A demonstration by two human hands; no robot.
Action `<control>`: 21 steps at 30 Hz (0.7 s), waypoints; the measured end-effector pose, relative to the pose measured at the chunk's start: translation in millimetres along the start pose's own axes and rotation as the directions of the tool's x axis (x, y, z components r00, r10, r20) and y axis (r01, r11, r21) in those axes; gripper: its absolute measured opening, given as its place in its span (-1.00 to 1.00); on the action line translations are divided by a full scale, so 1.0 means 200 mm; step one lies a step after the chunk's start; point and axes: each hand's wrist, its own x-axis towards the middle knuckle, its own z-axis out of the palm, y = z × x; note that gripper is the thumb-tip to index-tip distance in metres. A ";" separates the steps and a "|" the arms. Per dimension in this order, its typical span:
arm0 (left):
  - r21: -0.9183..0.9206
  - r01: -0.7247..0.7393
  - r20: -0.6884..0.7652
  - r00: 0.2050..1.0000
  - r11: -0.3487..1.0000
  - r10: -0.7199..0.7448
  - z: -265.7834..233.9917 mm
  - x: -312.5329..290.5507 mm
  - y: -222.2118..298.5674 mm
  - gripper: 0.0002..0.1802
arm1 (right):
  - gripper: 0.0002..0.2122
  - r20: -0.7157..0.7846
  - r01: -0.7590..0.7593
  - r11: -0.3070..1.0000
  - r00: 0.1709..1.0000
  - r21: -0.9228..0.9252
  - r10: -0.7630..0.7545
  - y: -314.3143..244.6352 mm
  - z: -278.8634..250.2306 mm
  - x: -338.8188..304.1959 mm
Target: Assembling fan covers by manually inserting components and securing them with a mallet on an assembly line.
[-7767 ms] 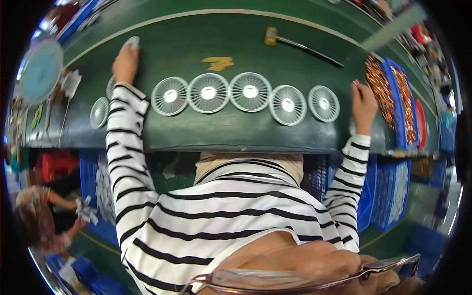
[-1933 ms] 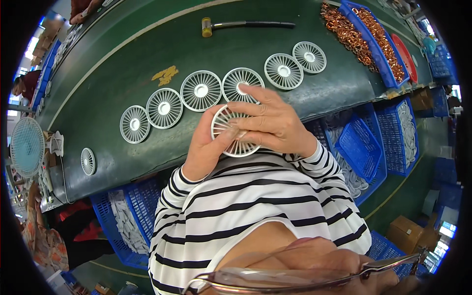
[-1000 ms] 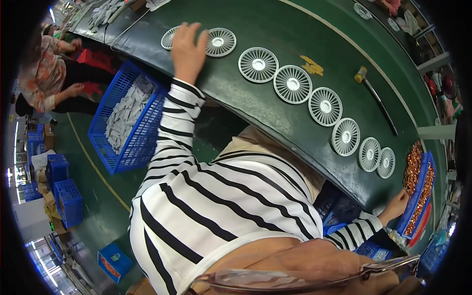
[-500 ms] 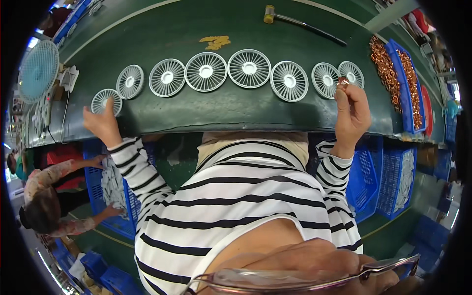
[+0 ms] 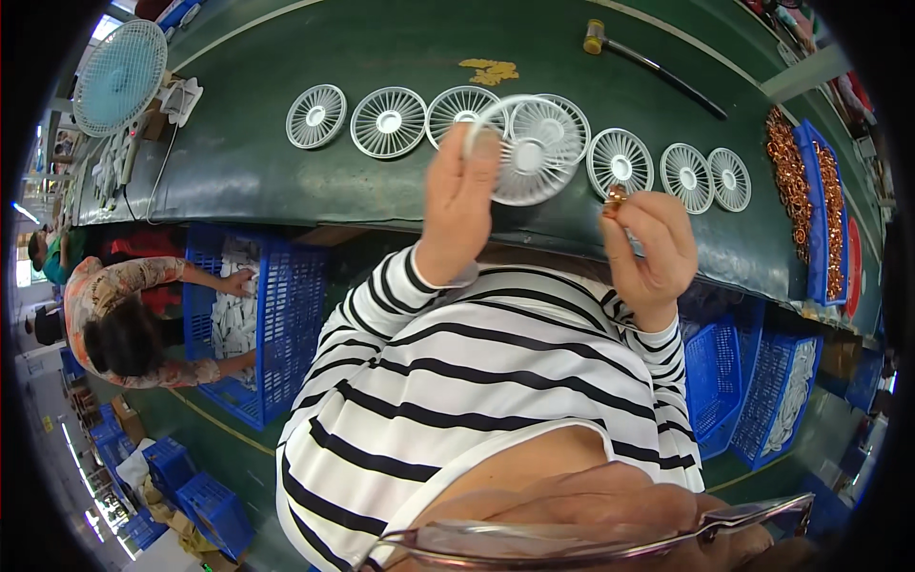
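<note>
In my left hand [image 5: 456, 195] is a silver spoked disc [image 5: 530, 172], shaped like a small wheel cover and gripped at its left rim; it is blurred and overlaps other discs behind it. My right hand [image 5: 656, 250] pinches a shiny copper-coloured ring-like piece [image 5: 615, 198] between thumb and fingertips, just below another spoked disc [image 5: 620, 162]. More such discs lie in a curved row on the green table [image 5: 257, 181], among them one at the left end [image 5: 316, 115] and one at the right end [image 5: 729, 179].
A mallet [image 5: 658, 69] lies toward the back. On the right, copper rings [image 5: 789, 176] are heaped beside a blue tray [image 5: 820, 214] holding more. A fan [image 5: 119, 76] stands far left. Below, a co-worker [image 5: 124, 315] reaches into a blue crate [image 5: 276, 324] of grey parts.
My left hand has lifted the leftmost disc and brought it right, toward the middle. My right hand has come left and nearer with the copper piece. The view has shifted somewhat.
</note>
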 end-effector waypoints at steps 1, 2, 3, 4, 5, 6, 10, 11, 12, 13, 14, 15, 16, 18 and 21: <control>-0.104 0.075 0.052 0.996 0.992 -0.070 0.03 -0.01 -0.01 -0.77 | -0.78 -0.018 0.045 0.999 0.999 0.007 -0.044 -0.01 0.03 0.02; -0.111 0.085 0.107 0.992 0.990 -0.073 0.06 -0.01 -0.02 -0.74 | -0.78 -0.018 0.056 0.998 0.998 0.010 -0.056 -0.02 0.04 0.04; -0.138 0.114 0.135 0.986 0.984 -0.095 0.08 -0.01 -0.02 -0.73 | -0.78 -0.018 0.066 0.998 0.998 0.014 -0.066 -0.03 0.05 0.05; -0.163 0.144 0.163 0.980 0.976 -0.117 0.10 -0.01 -0.01 -0.72 | -0.79 -0.018 0.062 0.998 0.998 0.001 -0.062 -0.03 0.07 0.05; -0.138 0.156 0.195 0.972 0.978 -0.128 0.10 -0.01 -0.01 -0.70 | -0.80 0.003 0.054 0.998 0.999 -0.029 -0.053 -0.02 0.08 0.06; -0.079 0.104 0.187 0.978 0.991 -0.088 0.12 -0.02 -0.03 -0.69 | -0.80 0.022 0.045 0.997 0.999 -0.058 -0.043 -0.01 0.09 0.07; 0.119 0.104 0.181 0.976 0.987 -0.124 0.15 -0.03 -0.05 -0.68 | -0.92 0.037 -0.103 0.984 0.993 -0.148 0.110 0.02 0.15 0.07; 0.087 0.090 0.170 0.980 0.992 -0.104 0.16 -0.04 -0.07 -0.66 | -0.93 0.061 -0.164 0.972 0.982 -0.168 0.176 0.03 0.17 0.04; 0.137 0.053 0.183 0.980 0.989 -0.078 0.17 -0.03 -0.07 -0.65 | -0.92 0.127 -0.103 0.974 0.983 -0.203 0.130 0.06 0.16 0.04; 0.243 0.023 0.193 0.978 0.970 -0.072 0.16 -0.02 -0.11 -0.62 | -0.93 0.095 -0.089 0.979 0.990 -0.183 0.108 0.08 0.16 0.03; 0.270 0.000 0.165 0.985 0.963 -0.047 0.17 -0.02 -0.13 -0.62 | -0.93 0.083 -0.099 0.981 0.990 -0.166 0.114 0.09 0.16 0.02; 0.233 0.087 0.199 0.971 0.969 -0.135 0.15 -0.02 -0.15 -0.62 | -0.90 0.080 -0.088 0.985 0.992 -0.150 0.100 0.11 0.15 0.01; 0.269 0.106 0.219 0.961 0.957 -0.167 0.13 0.00 -0.16 -0.64 | -0.89 0.088 -0.065 0.988 0.993 -0.140 0.077 0.12 0.15 0.00; 0.162 0.216 0.203 0.948 0.963 -0.247 0.15 -0.01 -0.15 -0.68 | -0.90 0.059 -0.096 0.990 0.993 -0.104 0.102 0.11 0.14 -0.03; 0.085 0.303 0.185 0.931 0.949 -0.313 0.14 -0.02 -0.08 -0.59 | -0.78 -0.087 -0.227 0.973 0.971 -0.041 0.223 0.02 0.15 -0.06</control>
